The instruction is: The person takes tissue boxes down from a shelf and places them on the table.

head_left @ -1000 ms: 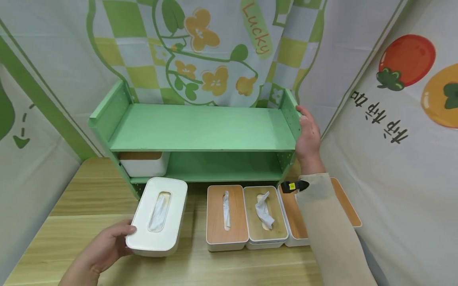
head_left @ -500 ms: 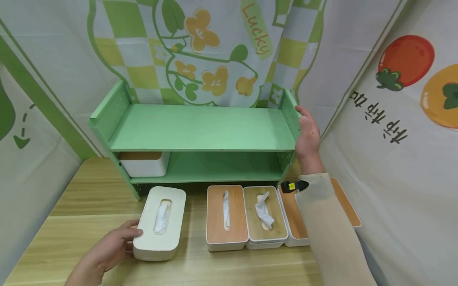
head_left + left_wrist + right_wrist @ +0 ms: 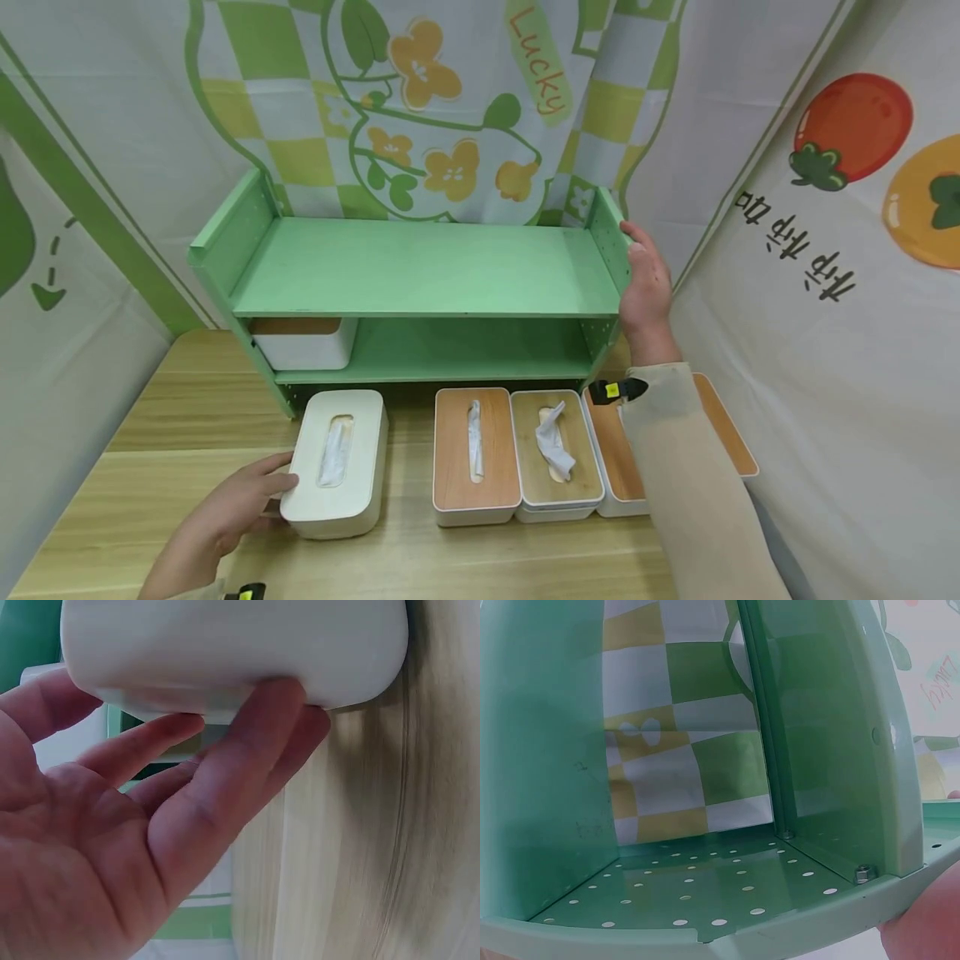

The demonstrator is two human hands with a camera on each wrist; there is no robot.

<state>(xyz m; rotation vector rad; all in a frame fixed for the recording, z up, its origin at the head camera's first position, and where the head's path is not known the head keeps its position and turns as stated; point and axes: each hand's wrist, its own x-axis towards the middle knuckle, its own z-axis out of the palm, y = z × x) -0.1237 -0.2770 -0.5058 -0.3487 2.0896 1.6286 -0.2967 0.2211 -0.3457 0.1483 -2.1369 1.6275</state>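
A cream-white tissue box (image 3: 358, 492) with an oval slot and a bit of tissue showing stands on the wooden table, in front of the shelf's left end. My left hand (image 3: 236, 504) is at its left side. In the left wrist view, outstretched fingers (image 3: 274, 712) touch the white wall of the box. A green two-tier shelf (image 3: 435, 271) stands behind. Against the outside of its right side panel rests my right hand (image 3: 647, 287), fingers pointing up along it. The right wrist view shows the perforated panel (image 3: 705, 889), with only a little of that hand at the edge.
Wood-lidded tissue boxes stand in a row at right: a reddish-brown one (image 3: 453, 467), a lighter one (image 3: 528, 467), and others partly hidden by my right sleeve (image 3: 690, 467). One more box (image 3: 303, 346) sits at the left end of the lower shelf. Printed cloth hangs behind.
The cream-white box has come down from a raised, tilted position to the table, then shifted slightly left. My left thumb has moved from its lid to its side. My right hand has stayed put.
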